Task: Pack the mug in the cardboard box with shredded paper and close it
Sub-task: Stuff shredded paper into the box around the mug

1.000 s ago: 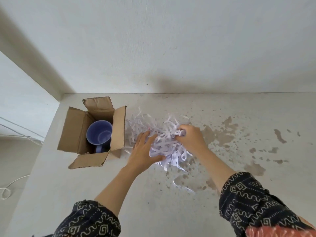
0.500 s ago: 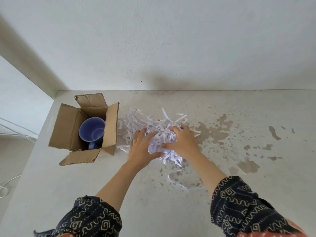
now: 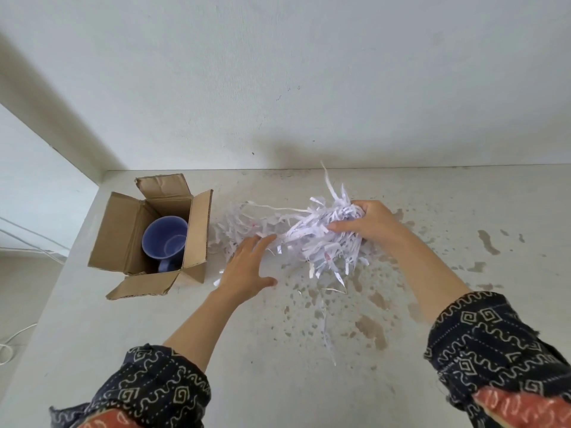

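Observation:
An open cardboard box (image 3: 123, 233) stands at the left of the table, all flaps spread. A blue mug (image 3: 165, 239) sits upright inside it, handle toward me. To the right of the box lies a heap of white shredded paper (image 3: 244, 230). My right hand (image 3: 367, 223) is shut on a big bunch of the shredded paper (image 3: 318, 239), lifted just above the table with strips hanging down. My left hand (image 3: 247, 267) is spread flat, fingers apart, its fingertips at the edge of the bunch, holding nothing.
The white table (image 3: 278, 381) is stained with brown spots on its right half. A few loose strips (image 3: 327, 338) lie near me. A wall rises right behind the table. White cables (image 3: 18, 332) lie on the floor at the left, past the table's edge.
My right hand has closed on a bunch of shredded paper and lifted it up and to the right. My left hand has let go of the paper and flattened out.

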